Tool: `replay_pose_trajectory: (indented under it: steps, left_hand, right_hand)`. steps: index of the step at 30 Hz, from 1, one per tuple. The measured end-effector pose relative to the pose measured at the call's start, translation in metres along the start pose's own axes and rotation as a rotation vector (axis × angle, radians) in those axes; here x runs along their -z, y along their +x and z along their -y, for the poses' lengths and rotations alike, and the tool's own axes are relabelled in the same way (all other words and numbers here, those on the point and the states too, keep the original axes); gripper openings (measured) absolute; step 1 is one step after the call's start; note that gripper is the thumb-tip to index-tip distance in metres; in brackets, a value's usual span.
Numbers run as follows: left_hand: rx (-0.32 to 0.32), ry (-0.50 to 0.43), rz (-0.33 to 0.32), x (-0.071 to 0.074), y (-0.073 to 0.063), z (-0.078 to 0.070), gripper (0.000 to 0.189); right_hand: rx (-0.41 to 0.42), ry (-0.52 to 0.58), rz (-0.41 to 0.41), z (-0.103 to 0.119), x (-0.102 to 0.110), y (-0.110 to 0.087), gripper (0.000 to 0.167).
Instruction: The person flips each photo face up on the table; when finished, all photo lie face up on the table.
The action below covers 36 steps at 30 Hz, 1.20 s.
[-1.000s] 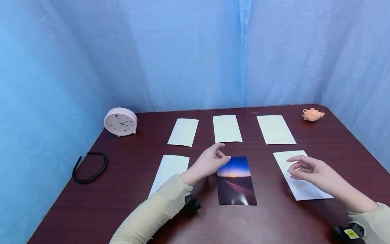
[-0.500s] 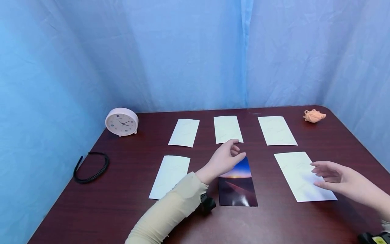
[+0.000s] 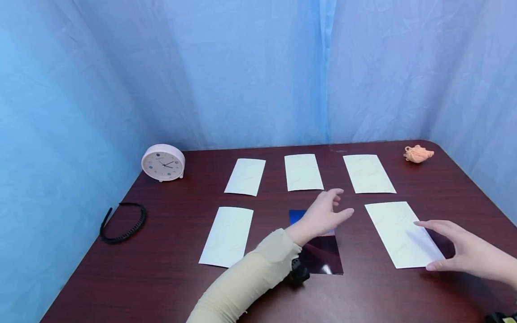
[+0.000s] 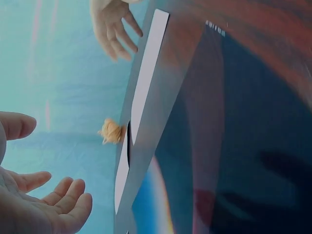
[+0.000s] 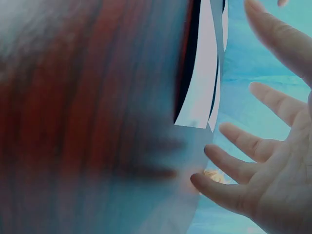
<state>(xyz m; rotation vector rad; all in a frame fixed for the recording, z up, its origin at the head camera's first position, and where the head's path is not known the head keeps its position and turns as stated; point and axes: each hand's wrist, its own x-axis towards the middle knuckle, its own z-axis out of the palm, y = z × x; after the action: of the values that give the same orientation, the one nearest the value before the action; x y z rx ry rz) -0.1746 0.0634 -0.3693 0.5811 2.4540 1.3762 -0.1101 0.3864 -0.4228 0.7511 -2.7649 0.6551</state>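
Observation:
My left hand [image 3: 325, 213] hovers over a glossy sunset photo [image 3: 325, 258], its thumb and fingers apart and holding nothing. The wrist hides part of the photo's blue top. Beside the right edge of the near-right white card [image 3: 397, 237] is my right hand [image 3: 464, 251], thumb and fingers spread around that edge. In the right wrist view its fingers [image 5: 234, 165] look straight and grip nothing; whether the thumb touches the card I cannot tell. The left wrist view shows the left palm [image 4: 29, 209] facing the right hand [image 4: 114, 29] across the card.
Three white cards lie in a back row, the middle one [image 3: 304, 172] behind the left hand. Another white card [image 3: 226, 235] is at near left. A clock [image 3: 163, 163], a black headband [image 3: 123, 224] and orange yarn [image 3: 418, 154] lie toward the table's edges.
My left hand has moved right across the photo, covering more of its top. The right hand has drawn back from above the near-right card to its right edge, and its fingers have spread.

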Motion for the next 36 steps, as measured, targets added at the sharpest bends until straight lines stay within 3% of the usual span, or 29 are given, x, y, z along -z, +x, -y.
replay_pose_trajectory:
  steps: [6,12,16,20,29,32,36]
  left_hand:
    - [-0.009,0.083,0.031,-0.02,0.004,-0.011,0.056]
    - [-0.025,0.154,0.04,-0.039,0.015,-0.022,0.053]
    - [0.005,0.213,0.046,-0.049,0.018,-0.025,0.054]
    - [0.038,0.282,0.093,-0.058,0.019,-0.024,0.057]
    - [-0.055,0.491,0.224,-0.071,0.019,-0.021,0.06]
    - [-0.093,0.531,0.265,-0.072,0.02,-0.021,0.062]
    - [-0.093,0.576,0.295,-0.073,0.019,-0.021,0.064]
  right_hand:
    - [0.052,-0.019,0.007,0.0,-0.002,-0.002,0.096]
    - [0.053,-0.028,0.008,0.0,-0.004,-0.005,0.098]
    - [0.032,-0.041,0.027,0.0,-0.006,-0.005,0.097]
    - [0.01,-0.066,0.051,-0.001,-0.007,-0.006,0.097]
    - [-0.077,-0.135,0.143,0.001,-0.006,-0.004,0.091]
    - [-0.078,-0.123,0.145,0.003,-0.007,-0.003,0.09]
    - [-0.052,-0.105,0.12,0.004,-0.008,-0.001,0.089]
